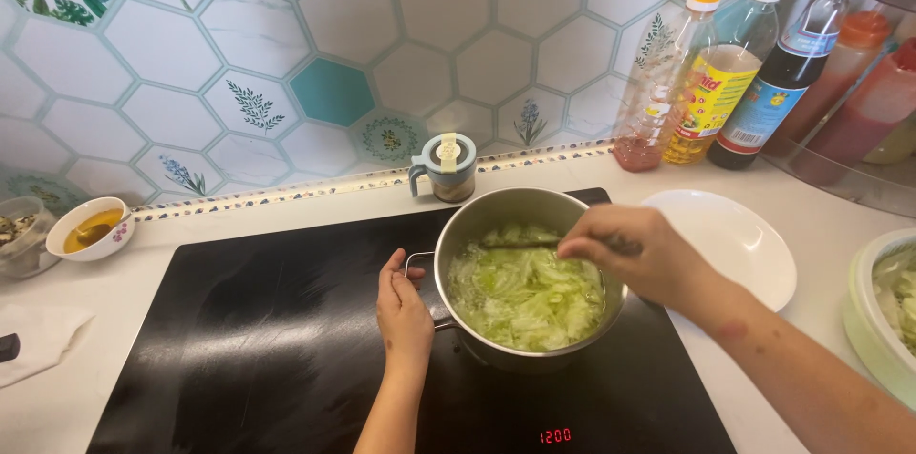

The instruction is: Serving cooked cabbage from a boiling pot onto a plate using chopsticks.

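A steel pot stands on a black induction hob, full of pale green leafy vegetable in simmering water. My left hand rests against the pot's left handle, fingers wrapped near it. My right hand hovers over the pot's right rim, closed on a thin utensil whose shaft reaches across into the greens.
A white plate lies right of the pot. Bottles of oil and sauces line the tiled back wall. A small lidded jar stands behind the pot. At left sit a sauce bowl and a cloth. A pale green bowl is at far right.
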